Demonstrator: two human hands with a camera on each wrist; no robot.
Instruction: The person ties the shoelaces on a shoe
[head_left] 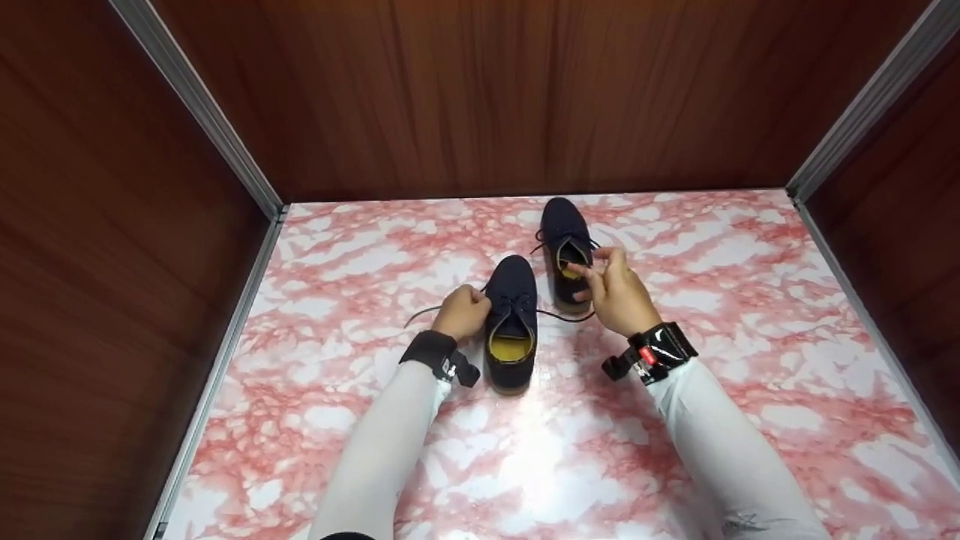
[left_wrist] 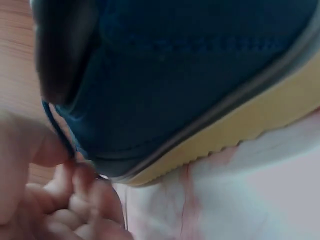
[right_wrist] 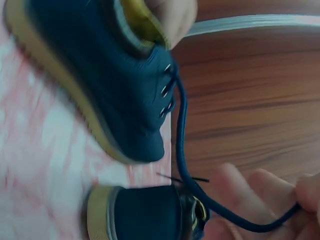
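Observation:
A dark navy lace-up shoe (head_left: 512, 280) with a yellow insole stands on the floor, toe pointing away from me. At its left side my left hand (head_left: 461, 312) pinches one end of its shoelace (left_wrist: 59, 129) between thumb and curled fingers, and a loose tail trails out to the left. My right hand (head_left: 622, 297) pinches the other end, and this dark blue lace (right_wrist: 182, 130) sags in a curve between the shoe's eyelets and my fingers. The matching shoe (head_left: 561, 219) stands farther forward and to the right, its opening partly hidden behind my right fingers.
Red-and-white marbled flooring (head_left: 337, 360) lies under both shoes. A brown wood-grain panel (head_left: 480, 97) rises behind them, with similar panels at left (head_left: 97, 300) and right (head_left: 885, 187). Grey metal strips (head_left: 217, 120) run along the corners.

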